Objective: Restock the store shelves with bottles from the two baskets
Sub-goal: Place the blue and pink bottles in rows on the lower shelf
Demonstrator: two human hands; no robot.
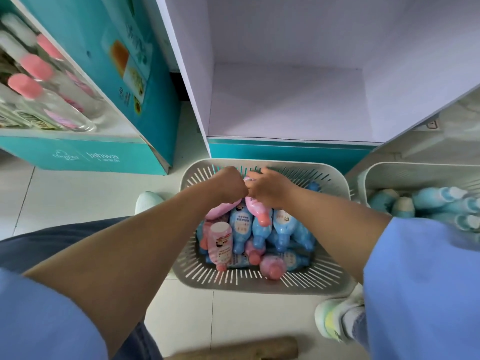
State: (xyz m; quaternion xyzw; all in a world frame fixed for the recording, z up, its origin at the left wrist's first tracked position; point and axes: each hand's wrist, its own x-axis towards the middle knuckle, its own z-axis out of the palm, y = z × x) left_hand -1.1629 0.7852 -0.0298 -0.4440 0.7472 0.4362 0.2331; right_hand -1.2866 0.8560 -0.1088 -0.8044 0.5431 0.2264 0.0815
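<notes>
A shop: branded teal display shelves (85, 157) stocked with bottles (39, 71), tiled floor (65, 193).

Bright, soft, even light fills the view, with no hard shadows. Faint grey gradients sit in the corners of the white shelf compartment (285, 100), and there is mild shade inside the middle basket (259, 279). The pale floor (78, 198) has a dull sheen. Wide-angle distortion bows the shelf edges and swells the blue sleeves (420, 281). The left-shelf bottles (33, 71) and the right-basket bottles (441, 201) are smeared with blur. The left hand (228, 185) and right hand (270, 189) look slightly soft.
</notes>
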